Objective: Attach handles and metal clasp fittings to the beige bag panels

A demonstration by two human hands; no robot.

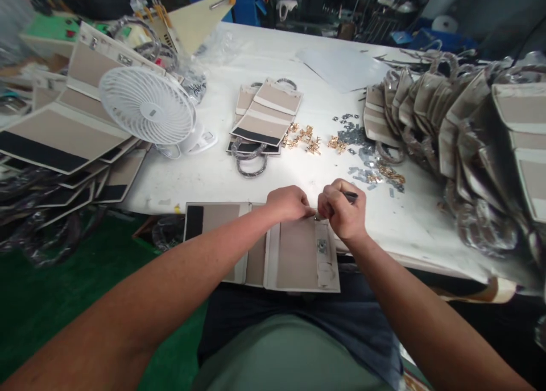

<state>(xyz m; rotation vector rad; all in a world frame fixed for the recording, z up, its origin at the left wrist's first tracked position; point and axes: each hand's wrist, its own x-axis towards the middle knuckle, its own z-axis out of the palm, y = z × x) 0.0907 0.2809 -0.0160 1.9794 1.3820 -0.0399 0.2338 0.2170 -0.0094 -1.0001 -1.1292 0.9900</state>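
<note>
A beige folding panel [297, 257] lies opened out at the table's front edge, with a black strip at its left end and a pale strip with a metal plate [322, 246] near its right end. My left hand [292, 203] has its fingers closed at the panel's top edge; what they pinch is too small to name. Close beside it, my right hand [343, 209] is wrapped round a dark, pen-like tool [350, 197], and its fingertips meet the top of the pale strip. The tool's tip is hidden.
Gold fittings [313, 146] and small grey metal plates [352, 134] lie beyond my hands, beside two stacked panels [271, 111]. A white fan [147, 105] and piled panels [63, 127] stand left. More handled panels [454, 115] crowd the right.
</note>
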